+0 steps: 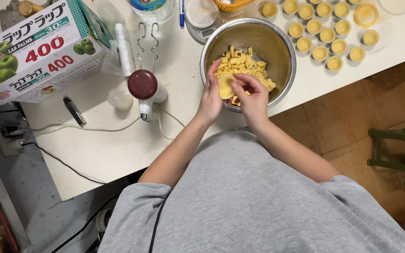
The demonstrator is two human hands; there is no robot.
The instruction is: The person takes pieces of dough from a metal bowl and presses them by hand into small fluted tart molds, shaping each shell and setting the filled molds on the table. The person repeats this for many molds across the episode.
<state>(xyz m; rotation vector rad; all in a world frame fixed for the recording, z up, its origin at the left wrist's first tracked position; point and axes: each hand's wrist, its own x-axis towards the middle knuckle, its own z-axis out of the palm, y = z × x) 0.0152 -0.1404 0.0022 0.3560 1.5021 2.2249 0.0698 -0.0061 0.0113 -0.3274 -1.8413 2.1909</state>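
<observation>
Two hands met over the steel bowl at the near edge of the white counter, working one yellow dough disc above the scraps heaped inside. That disc looked soft and light, easily dented or torn, probably a little greasy; it seemed best carried from beneath on the fingers, with only a gentle pinch at its rim.

Left hand was cupped, fingers curled partway, the disc lying against them, held rather than gripped. Right hand was half closed, thumb and fingertips brought together at the disc's right edge, pinching or pressing it; how firmly could not be told.

Beyond the bowl sat rows of small filled tart cups. Left of the bowl lay a hand mixer with its beaters toward the far side, a cling-film box further left, and a small scale behind.
</observation>
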